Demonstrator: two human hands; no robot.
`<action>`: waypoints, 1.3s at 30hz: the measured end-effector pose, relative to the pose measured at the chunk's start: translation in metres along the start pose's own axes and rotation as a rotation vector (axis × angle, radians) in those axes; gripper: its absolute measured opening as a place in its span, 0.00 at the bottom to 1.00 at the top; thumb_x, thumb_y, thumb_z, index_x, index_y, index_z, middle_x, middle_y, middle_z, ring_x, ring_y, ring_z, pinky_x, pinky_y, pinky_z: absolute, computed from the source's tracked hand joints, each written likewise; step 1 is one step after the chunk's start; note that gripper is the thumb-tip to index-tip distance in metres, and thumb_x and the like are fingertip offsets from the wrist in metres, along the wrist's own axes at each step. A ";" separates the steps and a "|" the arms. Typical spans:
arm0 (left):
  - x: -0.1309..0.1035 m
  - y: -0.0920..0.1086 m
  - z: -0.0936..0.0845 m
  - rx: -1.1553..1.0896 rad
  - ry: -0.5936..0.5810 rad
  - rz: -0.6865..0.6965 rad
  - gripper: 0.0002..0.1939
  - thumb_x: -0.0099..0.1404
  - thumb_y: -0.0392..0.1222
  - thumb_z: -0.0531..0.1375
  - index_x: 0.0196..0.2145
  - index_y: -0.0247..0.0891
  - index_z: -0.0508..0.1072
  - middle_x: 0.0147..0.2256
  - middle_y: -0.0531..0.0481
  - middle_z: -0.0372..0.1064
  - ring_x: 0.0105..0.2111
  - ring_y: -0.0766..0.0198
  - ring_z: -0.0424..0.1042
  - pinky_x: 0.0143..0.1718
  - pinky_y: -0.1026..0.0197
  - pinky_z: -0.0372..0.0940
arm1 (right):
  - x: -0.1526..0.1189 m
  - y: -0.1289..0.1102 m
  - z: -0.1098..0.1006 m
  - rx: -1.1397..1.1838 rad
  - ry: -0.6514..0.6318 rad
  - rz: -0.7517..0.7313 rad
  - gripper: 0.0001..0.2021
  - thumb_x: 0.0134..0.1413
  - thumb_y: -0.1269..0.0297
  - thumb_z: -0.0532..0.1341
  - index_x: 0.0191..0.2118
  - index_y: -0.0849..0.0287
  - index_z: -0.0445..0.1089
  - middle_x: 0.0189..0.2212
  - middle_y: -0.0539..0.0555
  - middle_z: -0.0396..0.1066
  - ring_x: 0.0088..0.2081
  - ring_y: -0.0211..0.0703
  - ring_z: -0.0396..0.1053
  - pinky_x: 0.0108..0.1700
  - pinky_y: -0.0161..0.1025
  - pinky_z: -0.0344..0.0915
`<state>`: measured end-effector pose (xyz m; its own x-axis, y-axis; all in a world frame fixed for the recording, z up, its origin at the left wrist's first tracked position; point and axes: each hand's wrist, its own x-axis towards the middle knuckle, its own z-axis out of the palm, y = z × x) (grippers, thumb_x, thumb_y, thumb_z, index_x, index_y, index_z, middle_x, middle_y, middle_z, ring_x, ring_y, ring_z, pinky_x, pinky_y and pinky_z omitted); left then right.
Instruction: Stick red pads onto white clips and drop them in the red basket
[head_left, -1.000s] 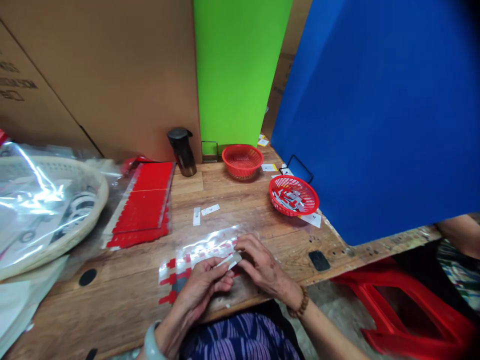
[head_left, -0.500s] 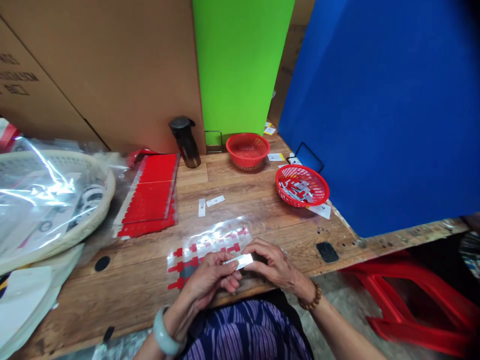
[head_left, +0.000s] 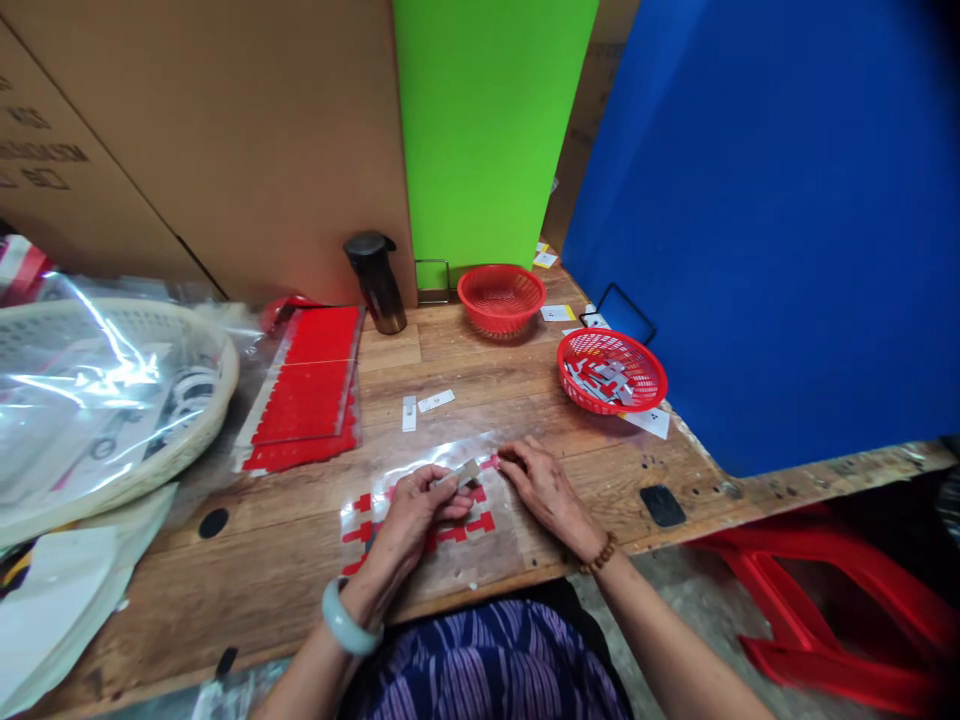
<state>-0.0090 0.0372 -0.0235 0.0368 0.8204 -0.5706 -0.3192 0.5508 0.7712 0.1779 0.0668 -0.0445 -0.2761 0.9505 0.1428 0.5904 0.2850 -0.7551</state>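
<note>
My left hand [head_left: 420,510] is closed, pinching a small flat grey rectangular piece [head_left: 469,473] between thumb and fingers above the clear sheet. Under both hands lies this clear plastic sheet [head_left: 499,565], with rows of red T-shaped stickers [head_left: 480,525] on it. My right hand [head_left: 544,490] is at the sheet's far right corner, its thumb and fingertips pinched at the edge of a red sticker [head_left: 489,462]. Two small white rectangular pieces [head_left: 436,401] lie on the table beyond the sheet.
A red basket [head_left: 652,375] of small red and grey pieces stands at right, another red basket [head_left: 501,285] behind. A dark bottle [head_left: 377,285], a stack of red sheets [head_left: 307,390] and a plastic-covered white basket [head_left: 217,410] are at left. A blue panel [head_left: 765,250] borders the right.
My right hand has left the small piece and moved up to the sheet's far right corner. My left hand keeps the piece, now tilted and slightly farther forward. The view has shifted slightly.
</note>
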 end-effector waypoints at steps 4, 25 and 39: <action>0.013 0.003 0.004 -0.007 0.047 0.078 0.04 0.59 0.33 0.61 0.33 0.31 0.69 0.26 0.44 0.75 0.23 0.66 0.75 0.27 0.67 0.71 | 0.009 0.002 0.007 -0.086 -0.002 0.009 0.05 0.55 0.74 0.55 0.33 0.59 0.67 0.32 0.52 0.65 0.34 0.40 0.63 0.38 0.36 0.59; 0.034 -0.007 0.007 -0.065 0.089 0.116 0.09 0.58 0.28 0.59 0.38 0.31 0.67 0.29 0.43 0.76 0.27 0.63 0.77 0.31 0.65 0.71 | 0.002 -0.012 0.014 0.006 0.109 0.049 0.06 0.52 0.74 0.56 0.27 0.58 0.64 0.29 0.52 0.63 0.33 0.44 0.62 0.36 0.39 0.58; 0.034 -0.005 0.008 -0.114 0.103 0.088 0.09 0.57 0.28 0.62 0.37 0.30 0.69 0.29 0.42 0.76 0.28 0.62 0.77 0.31 0.65 0.72 | -0.009 -0.017 -0.001 0.275 -0.024 0.033 0.06 0.56 0.71 0.53 0.29 0.58 0.63 0.30 0.50 0.63 0.34 0.40 0.61 0.38 0.37 0.58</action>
<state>0.0011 0.0636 -0.0449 -0.0913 0.8413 -0.5328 -0.4221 0.4519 0.7859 0.1710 0.0531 -0.0329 -0.2794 0.9547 0.1025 0.3724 0.2062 -0.9049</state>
